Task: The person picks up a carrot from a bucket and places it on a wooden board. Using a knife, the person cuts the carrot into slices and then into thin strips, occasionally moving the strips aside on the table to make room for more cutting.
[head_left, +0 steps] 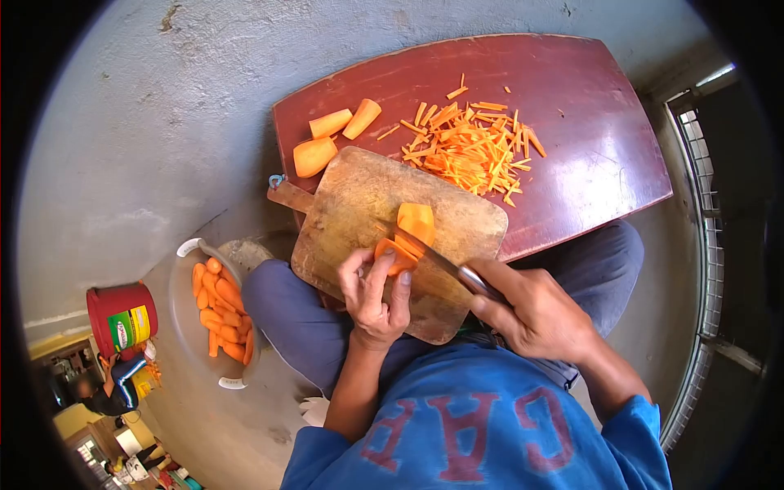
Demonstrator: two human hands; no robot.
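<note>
On a worn wooden cutting board [351,196], my left hand [377,300] holds a carrot piece [394,256] under its fingertips. My right hand [535,314] is wrapped round the handle of a knife [445,265], whose blade reaches left to the carrot. Touching the blade's far side is a flat orange carrot slice [416,222]. Beyond the board, a heap of cut carrot sticks [474,151] lies on the dark red table [596,122]. Thick carrot chunks [314,157] rest by the board's upper left corner.
A clear tub [181,286] of whole peeled carrots [222,306] stands on the floor at the left, beside a red bucket [122,318]. Another person [118,392] is at the lower left. A barred window or door frame [702,245] runs down the right side.
</note>
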